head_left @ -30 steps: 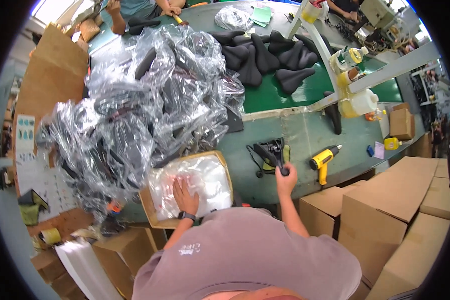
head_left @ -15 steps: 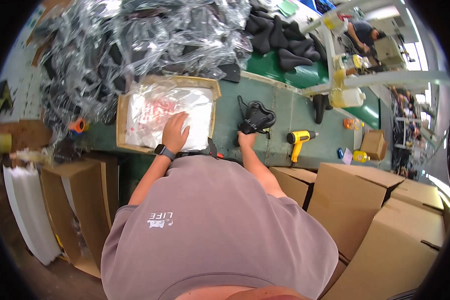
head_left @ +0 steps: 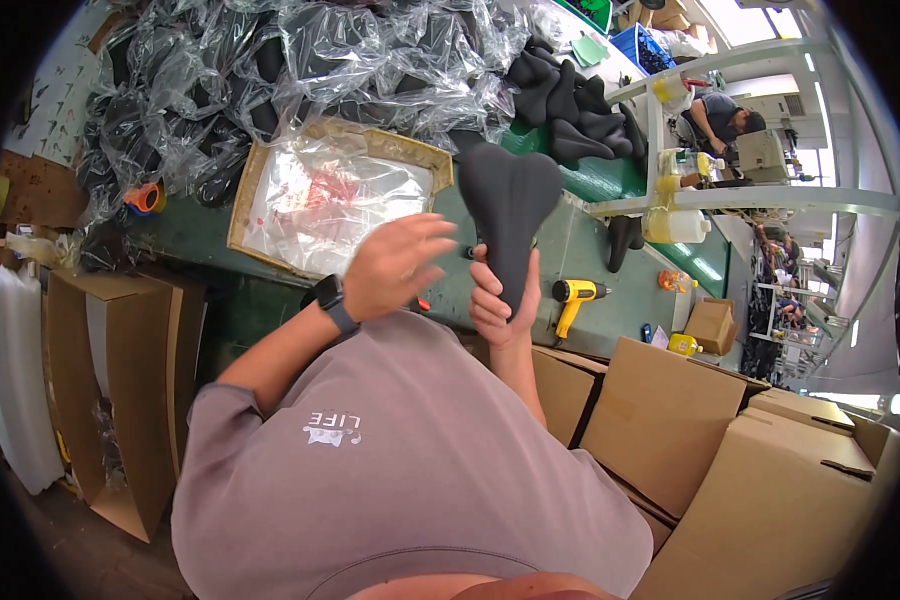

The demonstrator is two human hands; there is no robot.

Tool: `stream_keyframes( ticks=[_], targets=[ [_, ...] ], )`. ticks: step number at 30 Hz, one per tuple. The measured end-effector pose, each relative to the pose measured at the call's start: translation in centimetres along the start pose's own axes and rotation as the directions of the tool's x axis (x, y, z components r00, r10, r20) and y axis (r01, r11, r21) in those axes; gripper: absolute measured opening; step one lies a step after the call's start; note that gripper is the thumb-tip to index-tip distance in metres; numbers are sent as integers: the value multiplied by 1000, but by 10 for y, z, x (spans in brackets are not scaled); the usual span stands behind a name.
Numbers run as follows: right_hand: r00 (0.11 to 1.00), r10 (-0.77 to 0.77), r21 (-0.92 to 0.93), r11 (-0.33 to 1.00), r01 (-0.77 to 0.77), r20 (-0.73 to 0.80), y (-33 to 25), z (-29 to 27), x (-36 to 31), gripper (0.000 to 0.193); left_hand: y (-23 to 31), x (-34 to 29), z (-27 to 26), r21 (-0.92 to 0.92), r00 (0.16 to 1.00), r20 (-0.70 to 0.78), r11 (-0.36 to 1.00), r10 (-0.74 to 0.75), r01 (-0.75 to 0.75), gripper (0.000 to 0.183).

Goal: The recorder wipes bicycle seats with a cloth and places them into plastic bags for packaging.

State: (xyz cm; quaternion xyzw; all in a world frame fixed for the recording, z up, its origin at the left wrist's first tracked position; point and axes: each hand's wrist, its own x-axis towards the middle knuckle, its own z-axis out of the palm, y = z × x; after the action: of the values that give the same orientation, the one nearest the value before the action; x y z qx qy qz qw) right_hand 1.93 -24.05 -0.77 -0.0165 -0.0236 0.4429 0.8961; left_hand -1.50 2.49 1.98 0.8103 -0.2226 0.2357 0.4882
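Observation:
A black bicycle saddle [head_left: 511,205] is held up in front of me, its smooth padded top turned toward my view and its nose pointing down. My right hand [head_left: 505,295] grips it around the narrow nose. To the left of the saddle, my left hand [head_left: 400,265] hovers with fingers spread, touching nothing that I can see. Beyond that hand lies a shallow cardboard tray [head_left: 240,215] lined with clear plastic bags [head_left: 320,195] that carry red print. The saddle's underside is hidden from view.
A heap of plastic-wrapped saddles [head_left: 300,70] fills the far left. Bare black saddles [head_left: 580,115] lie at the back right. A yellow heat gun [head_left: 575,298] rests on the green bench [head_left: 610,320]. Cardboard boxes [head_left: 660,420] stand at right. Another person [head_left: 720,120] sits farther off.
My right hand has lifted the saddle off the bench and turned it from underside to top. My left hand has come off the bags in the tray and moved right, toward the saddle.

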Motion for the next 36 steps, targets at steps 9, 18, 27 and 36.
stream_keyframes(
  ticks=[9, 18, 27, 36],
  targets=[
    [918, 221, -256, 915, -312, -330, 56, 67, 2, 86, 23, 104, -10, 327, 894, 281, 840, 351, -432, 37],
    [949, 234, -140, 954, -266, -213, 55, 52, 13, 92, -119, 74, -82, -579, 789, -18, 650, -614, 492, 44],
    [949, 162, -181, 960, -215, -270, 47, 48, 14, 94, -172, -39, 12, -727, 589, 16, 395, -808, 561, 54],
    [647, -756, -939, -286, -188, 100, 31, -8, -33, 51, -270, -187, 122, 498, 598, 144, 580, -789, 645, 29]
  ],
)
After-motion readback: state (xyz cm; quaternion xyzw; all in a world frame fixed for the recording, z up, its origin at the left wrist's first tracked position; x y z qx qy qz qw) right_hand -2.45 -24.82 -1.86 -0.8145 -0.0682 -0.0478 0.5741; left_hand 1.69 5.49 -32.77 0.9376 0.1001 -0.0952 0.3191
